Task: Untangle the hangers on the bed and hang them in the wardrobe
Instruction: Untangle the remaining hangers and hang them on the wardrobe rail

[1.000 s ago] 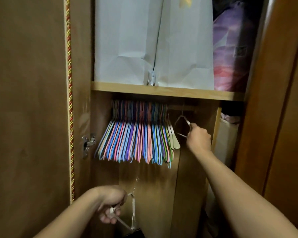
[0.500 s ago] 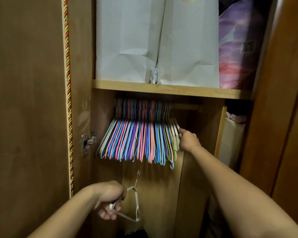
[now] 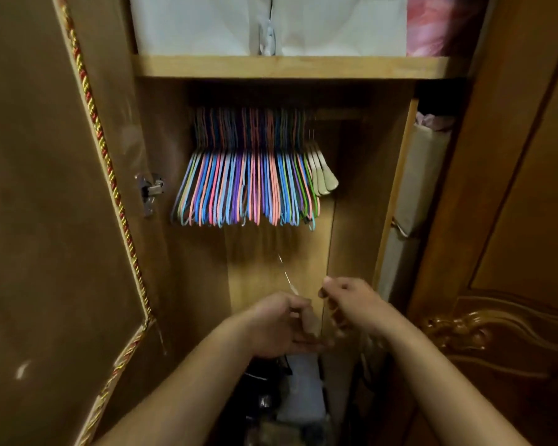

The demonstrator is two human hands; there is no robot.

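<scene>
Half a second ago my right hand [image 3: 351, 305] was up at the row of hanging hangers [image 3: 245, 175]; now it has dropped down beside my left hand [image 3: 281, 323], low in front of the open wardrobe [image 3: 361, 220]. Both hands sit close together — nearly touching — below the row. My left hand grips a pale hanger [image 3: 308, 320], fingers curled round its body, with the thin wire hook [image 3: 285, 273] sticking up and away toward the back panel. My right hand has its fingers curled, thumb and forefinger pinched near that same hanger, but it is blurred and I cannot tell whether it has hold of anything. Well above, the coloured hangers are packed along the rail under the wooden shelf [image 3: 290, 66], with a few cream ones at the right end. White bags [image 3: 335, 24] stand on the shelf.
</scene>
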